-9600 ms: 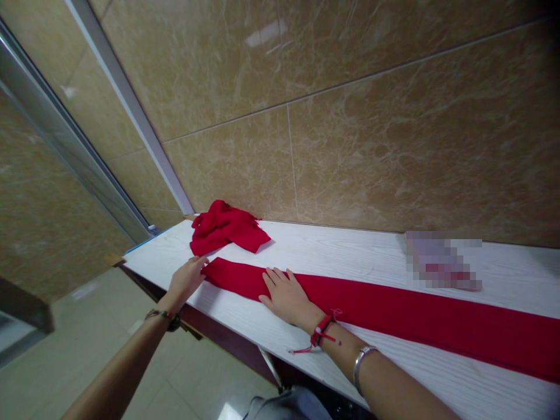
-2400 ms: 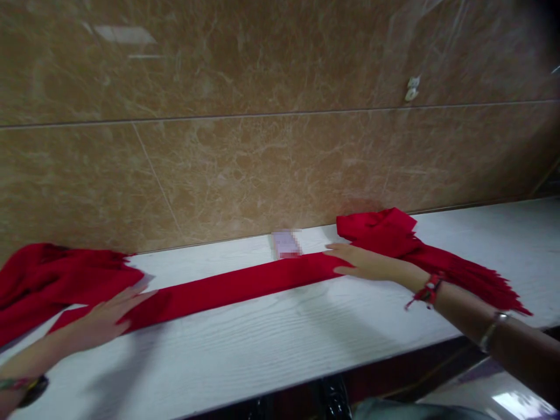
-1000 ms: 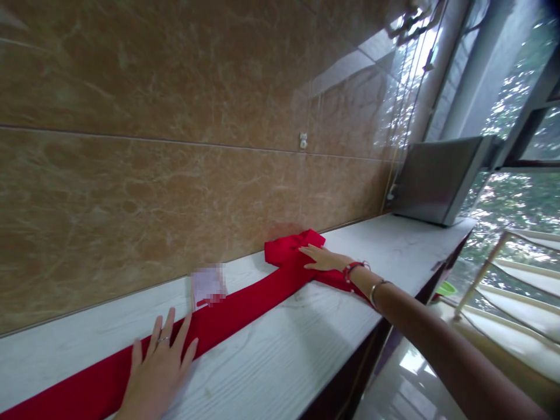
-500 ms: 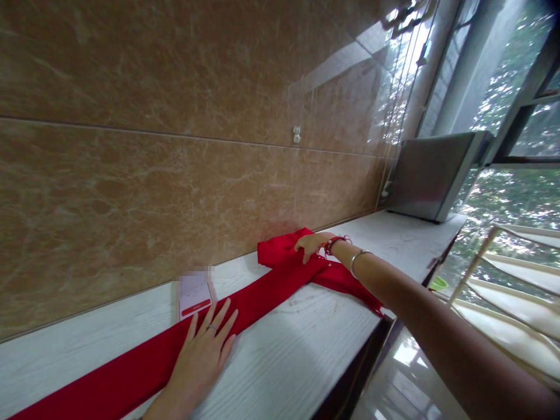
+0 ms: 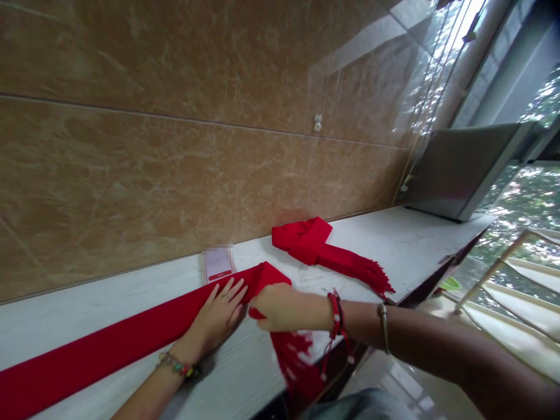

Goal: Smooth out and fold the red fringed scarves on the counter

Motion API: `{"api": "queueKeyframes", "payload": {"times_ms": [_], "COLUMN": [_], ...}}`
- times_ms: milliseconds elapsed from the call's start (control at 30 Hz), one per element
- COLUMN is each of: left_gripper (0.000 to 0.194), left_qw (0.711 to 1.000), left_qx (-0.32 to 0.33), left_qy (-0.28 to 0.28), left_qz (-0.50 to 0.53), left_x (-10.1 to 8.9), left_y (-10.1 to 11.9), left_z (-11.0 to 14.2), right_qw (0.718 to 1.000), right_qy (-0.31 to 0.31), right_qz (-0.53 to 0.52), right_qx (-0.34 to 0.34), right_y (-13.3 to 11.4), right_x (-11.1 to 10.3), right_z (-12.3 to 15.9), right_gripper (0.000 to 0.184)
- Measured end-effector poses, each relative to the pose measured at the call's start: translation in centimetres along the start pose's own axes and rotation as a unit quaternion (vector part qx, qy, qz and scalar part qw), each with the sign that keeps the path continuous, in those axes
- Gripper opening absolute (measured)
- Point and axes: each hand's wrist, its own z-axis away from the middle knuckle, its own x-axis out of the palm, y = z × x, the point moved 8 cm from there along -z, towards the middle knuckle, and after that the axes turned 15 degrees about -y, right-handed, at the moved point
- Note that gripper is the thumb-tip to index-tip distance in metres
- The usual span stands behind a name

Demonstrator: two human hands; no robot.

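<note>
A long red scarf [image 5: 131, 332], folded into a narrow strip, runs along the white counter from the lower left. Flat on it, fingers spread, lies my left hand [image 5: 221, 312]. My right hand [image 5: 280, 306] is closed round the scarf near its right end, which is lifted and bent back toward me. Its fringe hangs blurred below my right wrist, over the counter's front edge. Beyond my hands, apart from this strip, a second red scarf [image 5: 306, 239] lies folded against the wall with its fringe pointing right.
A phone-like flat object [image 5: 217, 265], partly pixelated, lies by the wall. The white counter [image 5: 371, 239] runs right to a grey metal box-shaped appliance [image 5: 464, 169]. A cream rack [image 5: 516, 280] and a green bowl [image 5: 450, 284] stand below, beyond the counter's edge. Tiled wall [image 5: 175, 175] rises behind.
My right hand has gripped the strip's right end and pulled it off the other scarf, back toward me. My left hand stays flat, farther along the strip. Earlier both hands smoothed it.
</note>
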Motion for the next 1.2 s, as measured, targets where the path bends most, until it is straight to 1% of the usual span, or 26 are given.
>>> {"api": "queueKeyframes", "payload": {"times_ms": [33, 100, 167, 200, 233, 267, 300, 333, 367, 433, 500, 533, 600, 667, 733, 800, 867, 933, 1000, 1100, 1133, 1200], "left_gripper": [0.045, 0.045, 0.046, 0.046, 0.046, 0.047, 0.047, 0.047, 0.047, 0.046, 0.044, 0.044, 0.044, 0.044, 0.042, 0.042, 0.045, 0.047, 0.045, 0.044, 0.044, 0.04], "left_qw": [1.0, 0.999, 0.998, 0.997, 0.996, 0.996, 0.995, 0.995, 0.995, 0.995, 0.996, 0.996, 0.996, 0.997, 0.995, 0.985, 0.973, 0.974, 0.974, 0.959, 0.954, 0.948], "left_qx": [0.001, 0.006, 0.007, 0.001, -0.007, -0.017, -0.027, -0.036, -0.043, -0.049, -0.047, -0.045, -0.041, -0.049, -0.09, -0.16, -0.213, -0.19, -0.163, -0.208, -0.22, -0.231], "left_qy": [-0.016, -0.044, -0.058, -0.062, -0.066, -0.069, -0.069, -0.068, -0.064, -0.05, -0.041, -0.039, -0.033, -0.017, 0.016, 0.054, 0.067, 0.03, -0.006, -0.028, -0.031, -0.044], "left_qz": [0.005, 0.017, 0.034, 0.043, 0.051, 0.058, 0.062, 0.065, 0.065, 0.065, 0.066, 0.066, 0.065, 0.057, 0.046, 0.042, 0.063, 0.118, 0.159, 0.19, 0.2, 0.216], "left_x": [0.2, 0.6, 0.9, 0.9, 1.0, 1.1, 1.1, 1.0, 0.9, 0.6, 0.4, 0.3, 0.3, 0.3, 0.1, -0.1, -0.1, 0.5, 1.0, 1.4, 1.5, 1.6], "left_y": [-0.5, -1.5, -2.3, -2.7, -3.0, -3.2, -3.3, -3.4, -3.3, -3.1, -2.8, -2.6, -2.5, -3.0, -4.7, -7.7, -11.2, -13.9, -16.4, -20.7, -21.9, -23.6], "left_z": [0.9, 2.7, 4.4, 5.0, 5.4, 5.7, 5.8, 5.8, 5.7, 5.5, 5.4, 5.4, 5.4, 5.4, 5.6, 6.4, 7.7, 8.8, 10.5, 14.5, 15.8, 17.9], "right_qw": [1.0, 0.998, 0.988, 0.979, 0.967, 0.953, 0.935, 0.905, 0.894, 0.886, 0.885, 0.885, 0.887, 0.89, 0.893, 0.896, 0.898, 0.901, 0.906, 0.92, 0.925, 0.935], "right_qy": [0.003, 0.008, 0.032, 0.054, 0.087, 0.128, 0.173, 0.228, 0.244, 0.243, 0.215, 0.199, 0.168, 0.143, 0.131, 0.136, 0.156, 0.176, 0.185, 0.182, 0.182, 0.184], "right_qz": [-0.013, -0.06, -0.135, -0.179, -0.226, -0.269, -0.311, -0.351, -0.36, -0.371, -0.39, -0.399, -0.415, -0.423, -0.423, -0.417, -0.403, -0.383, -0.357, -0.311, -0.294, -0.262], "right_qx": [-0.006, -0.029, -0.072, -0.084, -0.083, -0.055, 0.002, 0.072, 0.105, 0.134, 0.136, 0.13, 0.11, 0.088, 0.075, 0.074, 0.086, 0.106, 0.128, 0.152, 0.156, 0.155], "right_y": [-1.4, -3.0, -2.8, -1.9, -0.4, 1.7, 4.4, 7.4, 9.3, 12.2, 14.0, 14.4, 14.8, 14.8, 14.8, 15.1, 15.8, 16.5, 17.1, 17.2, 17.0, 16.4], "right_x": [0.8, 1.8, 1.8, 1.5, 1.2, 0.9, 0.9, 1.1, 1.5, 2.7, 4.0, 4.6, 5.2, 5.4, 5.3, 5.1, 4.9, 4.8, 4.9, 5.1, 5.0, 4.6], "right_z": [-0.5, -1.2, -1.5, -1.4, -1.4, -1.2, -1.0, -0.6, -0.7, -1.6, -3.2, -4.1, -5.5, -6.6, -7.0, -7.0, -6.7, -6.4, -6.3, -6.5, -6.6, -7.0], "right_gripper": [0.021, 0.021, 0.022, 0.023, 0.026, 0.028, 0.028, 0.026, 0.024, 0.028, 0.033, 0.033, 0.027, 0.019, 0.017, 0.017, 0.019, 0.021, 0.02, 0.017, 0.018, 0.028]}}
